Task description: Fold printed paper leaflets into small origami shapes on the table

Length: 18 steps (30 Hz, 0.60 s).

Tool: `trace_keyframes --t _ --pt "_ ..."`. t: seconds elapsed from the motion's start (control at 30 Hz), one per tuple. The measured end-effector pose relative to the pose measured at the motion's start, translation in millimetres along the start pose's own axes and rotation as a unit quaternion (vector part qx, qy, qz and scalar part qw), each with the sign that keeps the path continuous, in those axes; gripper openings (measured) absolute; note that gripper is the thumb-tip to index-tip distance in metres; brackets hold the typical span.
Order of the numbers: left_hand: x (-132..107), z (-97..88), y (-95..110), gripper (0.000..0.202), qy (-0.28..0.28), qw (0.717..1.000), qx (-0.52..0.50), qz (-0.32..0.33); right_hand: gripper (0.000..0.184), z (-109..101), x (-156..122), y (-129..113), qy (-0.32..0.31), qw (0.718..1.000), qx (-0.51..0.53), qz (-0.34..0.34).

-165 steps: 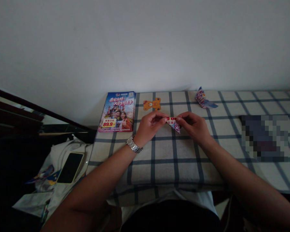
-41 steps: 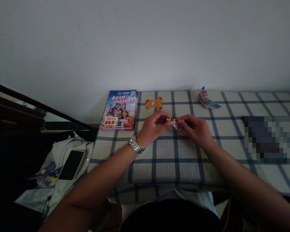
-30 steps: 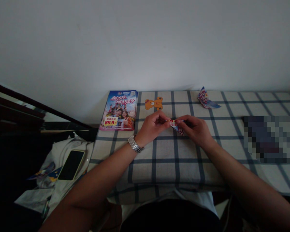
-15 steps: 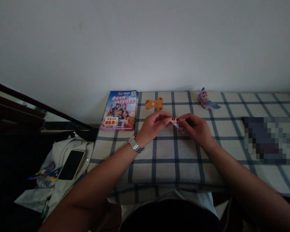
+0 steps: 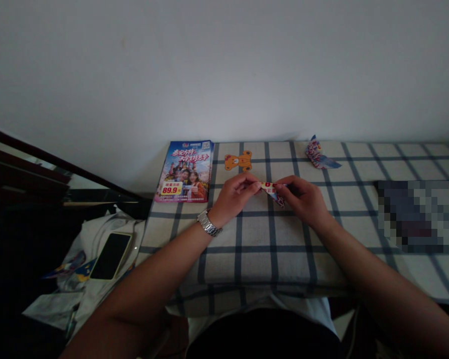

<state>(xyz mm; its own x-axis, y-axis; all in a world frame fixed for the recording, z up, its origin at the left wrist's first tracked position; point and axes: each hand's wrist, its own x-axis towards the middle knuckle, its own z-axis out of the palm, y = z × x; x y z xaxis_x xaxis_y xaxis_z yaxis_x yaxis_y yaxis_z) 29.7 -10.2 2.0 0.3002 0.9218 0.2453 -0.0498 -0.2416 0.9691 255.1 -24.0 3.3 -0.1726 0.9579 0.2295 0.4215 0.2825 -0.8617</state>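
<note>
Between my two hands is a small folded piece of printed paper [image 5: 273, 191], with red print and a slanted lower edge. My left hand [image 5: 238, 196] pinches its left end between thumb and fingers; a metal watch is on that wrist. The right end is pinched by my right hand [image 5: 299, 197], whose fingers cover part of the paper. Behind the left hand a brown bear figure [image 5: 238, 161] lies flat on the checked tablecloth [image 5: 224, 259]. Farther right, near the wall, sits a folded paper shape [image 5: 318, 154] with similar print.
A stack of printed flyers [image 5: 185, 172] lies at the table's back left corner. On the right is a dark, pixelated object [image 5: 409, 214]. Left of the table a phone [image 5: 111, 255] rests on white bags or cloth [image 5: 93, 229]. The wall [image 5: 224, 75] closes the table's back edge.
My left hand has shifted slightly left, showing a little more of the folded paper between my hands. My right hand has hardly moved.
</note>
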Motion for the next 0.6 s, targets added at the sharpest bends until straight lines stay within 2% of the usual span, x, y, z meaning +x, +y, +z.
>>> trace_keyframes --t 0.2,0.43,0.6 --pt "-0.2 -0.3 -2.4 0.025 0.009 1.0 0.018 0.007 0.031 0.0 0.0 0.0 -0.002 1.0 -0.004 0.004" --pt "-1.9 -0.9 -2.2 0.031 0.016 0.996 0.092 0.013 0.033 -1.4 1.2 -2.7 0.003 1.0 -0.024 0.003" --pt "-2.4 1.6 -1.6 0.024 0.006 0.997 0.075 0.018 0.033 -2.4 1.7 -4.3 -0.005 0.999 -0.035 -0.001"
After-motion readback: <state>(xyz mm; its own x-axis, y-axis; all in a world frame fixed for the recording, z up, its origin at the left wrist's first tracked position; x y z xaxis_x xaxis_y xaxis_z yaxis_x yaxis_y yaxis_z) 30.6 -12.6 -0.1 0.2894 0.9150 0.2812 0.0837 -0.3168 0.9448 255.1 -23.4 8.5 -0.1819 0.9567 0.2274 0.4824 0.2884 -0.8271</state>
